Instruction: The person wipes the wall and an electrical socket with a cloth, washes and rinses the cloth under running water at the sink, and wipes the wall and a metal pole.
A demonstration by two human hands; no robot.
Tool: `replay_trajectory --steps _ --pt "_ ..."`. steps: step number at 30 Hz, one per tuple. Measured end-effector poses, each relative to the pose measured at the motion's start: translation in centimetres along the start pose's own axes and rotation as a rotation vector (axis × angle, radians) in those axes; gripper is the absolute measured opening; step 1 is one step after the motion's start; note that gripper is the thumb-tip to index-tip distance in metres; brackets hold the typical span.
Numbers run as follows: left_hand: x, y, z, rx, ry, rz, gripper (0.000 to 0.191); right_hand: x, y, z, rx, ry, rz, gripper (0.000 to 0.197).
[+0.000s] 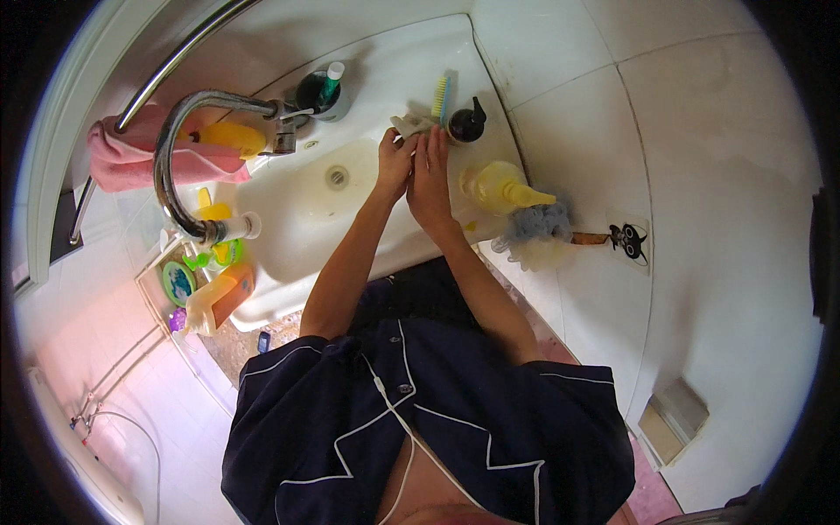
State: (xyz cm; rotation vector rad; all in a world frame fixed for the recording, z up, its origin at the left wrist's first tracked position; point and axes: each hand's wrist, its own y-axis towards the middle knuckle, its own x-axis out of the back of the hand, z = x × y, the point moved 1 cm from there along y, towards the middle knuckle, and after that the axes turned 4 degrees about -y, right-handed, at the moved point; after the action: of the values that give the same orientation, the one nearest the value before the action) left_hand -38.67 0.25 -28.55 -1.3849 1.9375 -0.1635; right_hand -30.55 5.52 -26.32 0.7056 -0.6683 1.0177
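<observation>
My left hand (395, 161) and my right hand (430, 174) are close together at the right side of the white washbasin (282, 252). A crumpled greyish cloth (413, 125) shows at my fingertips, and my left fingers are closed on its lower edge. The fingers of my right hand lie stretched beside it; whether they grip it, I cannot tell. Just beyond them, a scrubbing brush (440, 98) with yellow bristles lies on the basin ledge. A dark pump bottle (466, 125) stands right of my right hand. The drain (337, 177) shows left of my hands.
A curved metal faucet (172, 157) arches at the left, near a pink towel (131, 154). A dark cup (321, 98) holds a green tube. A yellow pump bottle (495, 187) stands right, beside hanging bath puffs (538, 226). An orange bottle (223, 295) is at lower left.
</observation>
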Motion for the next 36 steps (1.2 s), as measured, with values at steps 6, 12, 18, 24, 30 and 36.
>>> replay_trajectory --steps 6,12,18,24,30,36 --pt "-1.3 1.1 0.3 0.023 0.016 0.051 0.032 0.6 -0.6 -1.4 -0.082 0.033 0.064 0.056" --pt "1.1 1.2 1.5 -0.065 0.051 -0.045 0.028 0.1 -0.1 -1.6 -0.147 0.018 0.045 0.051" --pt "6.3 -2.6 -1.1 -0.059 -0.079 -0.147 0.019 -0.4 -0.8 1.0 -0.045 0.178 0.022 0.045" --pt "15.2 -8.1 -1.0 -0.098 -0.308 -0.364 0.022 -5.2 0.8 7.1 0.106 0.406 0.111 0.047" --pt "20.5 -11.9 -3.2 -0.252 -0.146 -0.528 0.027 -8.5 4.7 14.8 0.356 0.533 0.035 0.052" --pt "22.2 -13.5 -4.4 -0.230 -0.165 -0.458 0.028 -8.8 4.3 14.6 0.362 0.489 0.269 0.050"
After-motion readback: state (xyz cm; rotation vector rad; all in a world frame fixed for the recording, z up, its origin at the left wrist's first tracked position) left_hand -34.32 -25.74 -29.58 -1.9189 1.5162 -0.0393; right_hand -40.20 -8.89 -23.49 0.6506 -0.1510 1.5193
